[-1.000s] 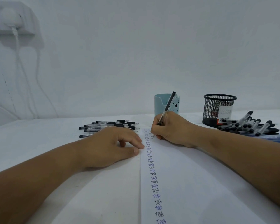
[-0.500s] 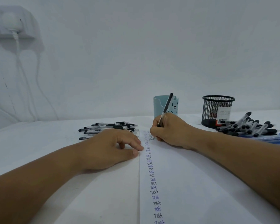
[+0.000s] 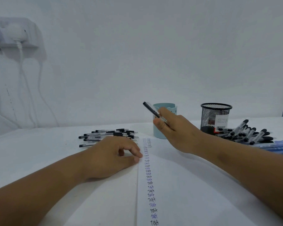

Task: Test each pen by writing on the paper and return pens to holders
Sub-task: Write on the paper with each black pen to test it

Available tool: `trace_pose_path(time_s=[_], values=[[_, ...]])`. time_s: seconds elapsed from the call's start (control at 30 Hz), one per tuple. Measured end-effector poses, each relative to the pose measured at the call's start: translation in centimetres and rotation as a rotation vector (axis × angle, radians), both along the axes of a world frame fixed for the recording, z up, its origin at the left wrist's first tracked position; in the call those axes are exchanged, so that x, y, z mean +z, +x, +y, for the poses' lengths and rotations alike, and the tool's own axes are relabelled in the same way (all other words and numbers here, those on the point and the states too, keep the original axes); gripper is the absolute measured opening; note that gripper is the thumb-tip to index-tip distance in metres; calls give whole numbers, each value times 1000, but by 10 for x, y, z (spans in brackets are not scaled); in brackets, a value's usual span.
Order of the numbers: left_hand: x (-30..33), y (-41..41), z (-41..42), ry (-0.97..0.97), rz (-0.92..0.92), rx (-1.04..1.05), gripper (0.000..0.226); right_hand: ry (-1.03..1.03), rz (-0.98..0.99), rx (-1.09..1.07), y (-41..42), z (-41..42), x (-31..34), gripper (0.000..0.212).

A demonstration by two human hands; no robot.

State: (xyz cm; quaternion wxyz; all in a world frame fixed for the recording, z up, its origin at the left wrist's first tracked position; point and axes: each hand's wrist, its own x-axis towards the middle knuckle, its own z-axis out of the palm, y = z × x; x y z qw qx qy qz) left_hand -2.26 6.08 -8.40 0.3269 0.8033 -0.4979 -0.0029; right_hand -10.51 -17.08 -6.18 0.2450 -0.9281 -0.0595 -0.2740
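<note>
Pen [image 3: 151, 110] now lifted off paper [image 3: 178, 185] in gripping right hand [image 3: 175, 129], before teal cup [image 3: 168, 108]; left hand [image 3: 111, 159] loosely curled, empty.

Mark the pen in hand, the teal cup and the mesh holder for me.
pen [image 3: 151, 110]: head view, dark barrel above the right hand.
teal cup [image 3: 158, 133]: head view, lower wall.
mesh holder [image 3: 207, 116]: head view, left mesh wall.

The paper [image 3: 178, 185] lies on the surface [image 3: 39, 152] between the hands; one pen pile [image 3: 104, 136] lies behind the left hand [image 3: 111, 157], two holders [image 3: 164, 121] stand behind the right hand [image 3: 175, 131], another pile [image 3: 245, 132] to its right
</note>
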Motion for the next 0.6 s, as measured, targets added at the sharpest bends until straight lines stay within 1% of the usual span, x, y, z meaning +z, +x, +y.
trace_pose_path(time_s=[0.1, 0.17, 0.23, 0.43, 0.47, 0.53, 0.6], values=[[1, -1, 0, 17, -18, 15, 9, -5, 15, 37, -3, -5, -6, 35], [1, -1, 0, 20, -22, 16, 9, 13, 10, 57, -4, -8, -8, 52], [2, -3, -1, 12, -24, 16, 9, 15, 13, 69, -5, -7, -8, 60], [3, -7, -1, 10, -40, 32, 9, 53, 26, 85, -4, -7, -9, 52], [4, -8, -1, 12, -44, 32, 9, 51, 36, 81, -4, -9, -9, 46], [3, -10, -1, 15, -49, 41, 8, 42, 67, 68, -5, -11, -4, 27], [4, -12, -3, 26, -83, 78, 7, 40, 76, 49, -8, -14, 7, 16]])
